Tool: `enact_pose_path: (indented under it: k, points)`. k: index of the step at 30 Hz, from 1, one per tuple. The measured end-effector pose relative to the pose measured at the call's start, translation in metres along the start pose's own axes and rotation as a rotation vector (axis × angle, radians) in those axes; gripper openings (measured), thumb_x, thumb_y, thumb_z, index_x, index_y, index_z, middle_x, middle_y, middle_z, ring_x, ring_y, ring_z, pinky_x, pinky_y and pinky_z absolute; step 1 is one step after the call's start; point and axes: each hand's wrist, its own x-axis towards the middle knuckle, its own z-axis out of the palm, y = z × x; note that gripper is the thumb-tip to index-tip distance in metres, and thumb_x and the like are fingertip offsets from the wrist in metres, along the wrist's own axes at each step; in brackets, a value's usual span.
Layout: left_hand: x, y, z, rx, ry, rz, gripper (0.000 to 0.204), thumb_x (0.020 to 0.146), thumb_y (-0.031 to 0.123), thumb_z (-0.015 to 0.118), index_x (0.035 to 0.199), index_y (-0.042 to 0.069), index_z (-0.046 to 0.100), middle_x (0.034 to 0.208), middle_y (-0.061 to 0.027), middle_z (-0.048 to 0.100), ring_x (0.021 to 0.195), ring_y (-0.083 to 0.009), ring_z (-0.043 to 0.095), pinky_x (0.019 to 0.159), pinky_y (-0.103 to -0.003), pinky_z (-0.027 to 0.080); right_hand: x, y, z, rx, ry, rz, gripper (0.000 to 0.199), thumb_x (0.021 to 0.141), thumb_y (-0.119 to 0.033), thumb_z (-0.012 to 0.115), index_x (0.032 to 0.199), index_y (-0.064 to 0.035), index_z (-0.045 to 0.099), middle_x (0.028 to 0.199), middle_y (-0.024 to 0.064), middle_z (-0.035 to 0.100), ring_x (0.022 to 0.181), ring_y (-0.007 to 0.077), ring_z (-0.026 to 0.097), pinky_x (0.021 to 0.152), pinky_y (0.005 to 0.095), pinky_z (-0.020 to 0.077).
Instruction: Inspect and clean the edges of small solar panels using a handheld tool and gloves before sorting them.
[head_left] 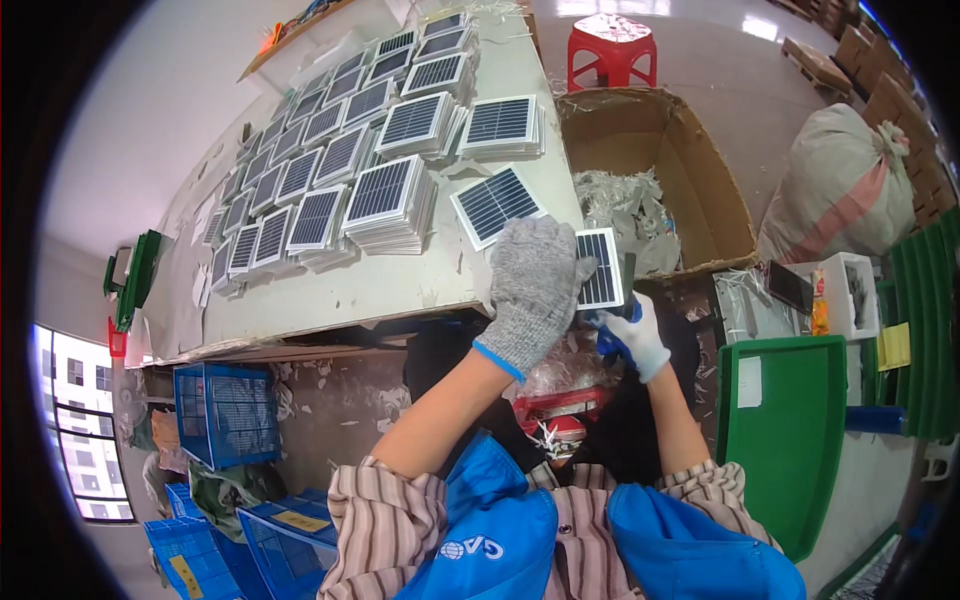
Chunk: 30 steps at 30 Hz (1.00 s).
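We are working at a big pale table point(440, 275), with an open cardboard box point(715, 190) standing just past its right edge, holding shredded scraps point(640, 225). A long green tray point(780, 440) is lying to our right. Across the table, neat stacks of panels point(385, 195) are standing in close rows, dark cells facing up.

Our left hand point(535, 280), in a grey glove, is grasping the small panel point(600, 268), thumb over its left edge; the panel is sitting at the table's near right corner, in front of the box. Our right hand point(640, 340), white-gloved, is curling near the panel's lower right corner; whether it is gripping the narrow dark object point(628, 275) along that side, we cannot tell. A loose panel point(497, 205) is lying tilted just beyond our left hand, apart from the stacks.

We seem to be handling one panel by its edge, perhaps cleaning or trimming it. The next move is probably calling for a steady left grip while the right hand is working along that edge.
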Motion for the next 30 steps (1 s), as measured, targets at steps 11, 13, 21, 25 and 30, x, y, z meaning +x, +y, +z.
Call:
enact_pose_path:
  k: [11, 13, 21, 25, 30]
  points:
    - [0.014, 0.015, 0.021, -0.025, 0.033, 0.019, 0.015, 0.074, 0.013, 0.058, 0.087, 0.007, 0.059, 0.085, -0.0132, 0.054, 0.089, -0.0308, 0.054, 0.076, -0.044, 0.044, 0.003, 0.001, 0.016, -0.226, 0.039, -0.184, 0.009, 0.076, -0.007, 0.063, 0.082, -0.0007, 0.065, 0.072, 0.0030, 0.065, 0.067, 0.0102, 0.062, 0.064, 0.0260, 0.0492]
    - [0.010, 0.013, 0.024, 0.050, 0.099, 0.019, 0.015, 0.075, 0.014, 0.057, 0.088, 0.006, 0.059, 0.085, -0.0134, 0.054, 0.089, -0.0310, 0.054, 0.076, -0.045, 0.044, -0.020, -0.004, 0.032, -0.621, -0.332, -0.383, 0.008, 0.073, -0.007, 0.066, 0.079, -0.0026, 0.065, 0.068, 0.0041, 0.064, 0.063, 0.0118, 0.062, 0.062, 0.0281, 0.0495]
    - [0.002, 0.013, 0.027, -0.020, 0.145, -0.076, 0.025, 0.084, 0.021, 0.051, 0.101, 0.006, 0.062, 0.095, -0.0158, 0.055, 0.098, -0.0337, 0.052, 0.080, -0.049, 0.042, -0.003, 0.041, 0.050, -0.456, 0.583, -0.281, 0.045, 0.076, -0.006, 0.071, 0.116, -0.0024, 0.050, 0.098, 0.0082, 0.064, 0.087, 0.0196, 0.063, 0.082, 0.0327, 0.0493]
    - [0.013, 0.025, 0.026, 0.009, 0.078, -0.054, 0.024, 0.084, 0.021, 0.051, 0.101, 0.008, 0.063, 0.096, -0.0152, 0.056, 0.096, -0.0334, 0.054, 0.081, -0.049, 0.042, 0.060, 0.081, 0.042, 0.019, 0.530, -0.406, 0.052, 0.079, -0.015, 0.068, 0.123, -0.0004, 0.045, 0.108, 0.0126, 0.061, 0.093, 0.0276, 0.062, 0.084, 0.0336, 0.0488]
    - [0.008, 0.005, 0.021, -0.229, 0.074, 0.077, 0.028, 0.082, 0.027, 0.062, 0.098, 0.004, 0.063, 0.091, -0.0146, 0.055, 0.092, -0.0337, 0.053, 0.079, -0.047, 0.042, 0.110, 0.047, 0.008, 0.906, 0.253, 0.436, 0.041, 0.097, -0.040, 0.039, 0.116, -0.0074, 0.055, 0.106, 0.0058, 0.062, 0.094, 0.0187, 0.062, 0.085, 0.0312, 0.0505]
